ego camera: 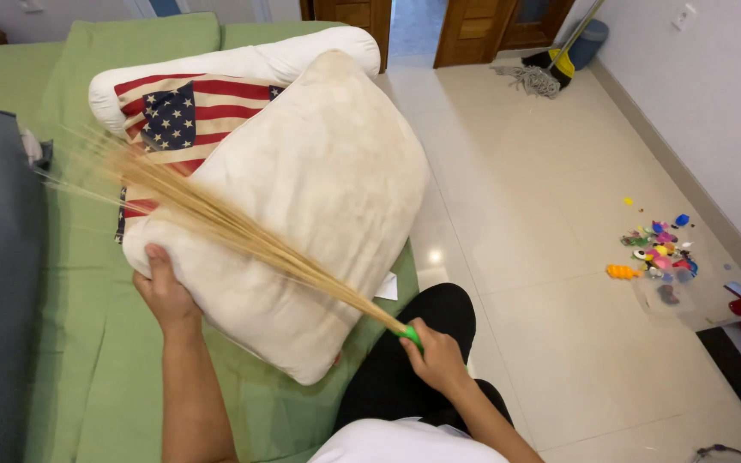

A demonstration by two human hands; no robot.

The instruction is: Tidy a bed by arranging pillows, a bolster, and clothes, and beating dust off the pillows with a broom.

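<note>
your bundle of thin straw-coloured broom bristles with a green handle [242, 231] runs on a long diagonal, its handle low at the right and its fanned tips pointing up and left across the big off-white pillow [319, 197]. the tips blur out over the green bedsheet [79, 343]. your right hand [435, 356] is closed around the green handle, which mostly hides it. your left hand [165, 291] grips the pillow's lower left edge, thumb on top, fingers tucked under and out of sight. beneath lies a second pillow with a striped and starred flag print [177, 111], partly covered.
</note>
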